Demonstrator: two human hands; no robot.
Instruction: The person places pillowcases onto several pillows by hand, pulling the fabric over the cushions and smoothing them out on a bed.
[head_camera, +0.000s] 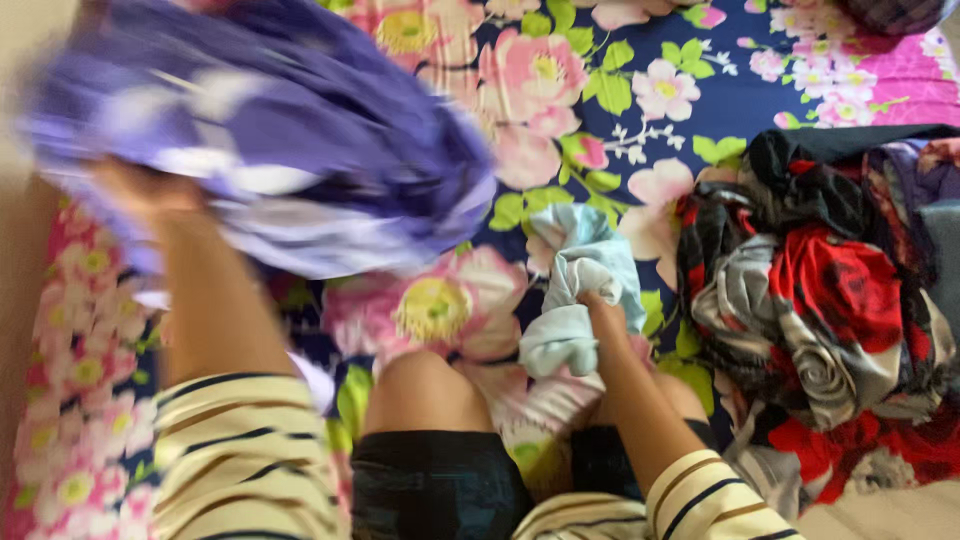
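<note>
Head view looks down at a person sitting on a flower sheet (620, 90), knees bent, in a striped top.

Left hand (140, 190) is up high and closed on a big purple cloth (270, 130). That cloth is blurry, so it seems to be swinging. I cannot tell how the fingers sit, only that they grip the cloth at its lower edge.

Right hand (600, 315) is low, just past the right knee. It is closed around a small pale blue cloth (580, 290), which bunches up above and below the hand and touches the sheet.

A pile (820, 320) of red, black and grey clothes lies on the right, near the blue cloth but not touching it.

What could go wrong? The purple cloth is big and held by one hand only, so it might slip out and drop in a heap. It hangs close over the blue cloth, so it could fall on top and the two could get mixed up. The blue cloth could also slide into the pile, since that sits so near.

No box, bag or basket shows here. All the clothes lie loose on the sheet.
</note>
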